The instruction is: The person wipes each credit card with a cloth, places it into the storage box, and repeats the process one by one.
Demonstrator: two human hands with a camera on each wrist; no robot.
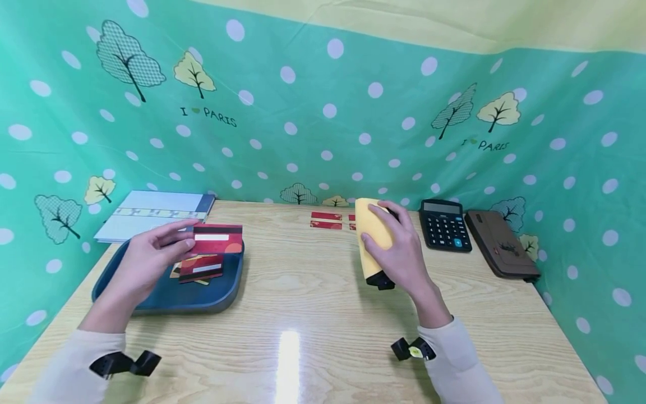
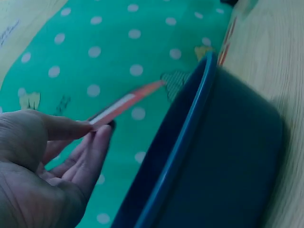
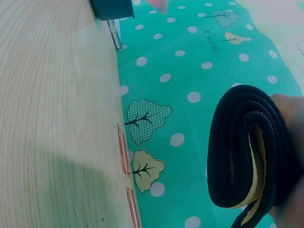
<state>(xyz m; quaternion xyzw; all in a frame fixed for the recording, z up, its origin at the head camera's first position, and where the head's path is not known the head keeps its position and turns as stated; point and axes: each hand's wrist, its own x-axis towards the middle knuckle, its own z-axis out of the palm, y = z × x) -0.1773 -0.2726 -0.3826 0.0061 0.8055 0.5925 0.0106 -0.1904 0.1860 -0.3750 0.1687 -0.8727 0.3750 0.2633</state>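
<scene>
My left hand (image 1: 143,261) pinches a red bank card (image 1: 217,240) between thumb and fingers, above a blue tray (image 1: 222,304). The card has a dark stripe and a white strip, and appears nearly edge-on in the left wrist view (image 2: 128,103). Inside the tray lie several more cards (image 1: 202,269), overlapping and partly covered by the held card. On the right, my right hand (image 1: 401,247) grips a folded yellow cloth (image 1: 370,235) with black edges, held over the table. Its black-edged layers (image 3: 237,152) face the right wrist camera.
Several red cards (image 1: 326,225) lie in rows at the table's back edge, some partly hidden by the cloth. A calculator (image 1: 446,225) and a brown zip case (image 1: 502,244) lie at the back right. Behind the tray sits a pale blue folder (image 1: 151,205).
</scene>
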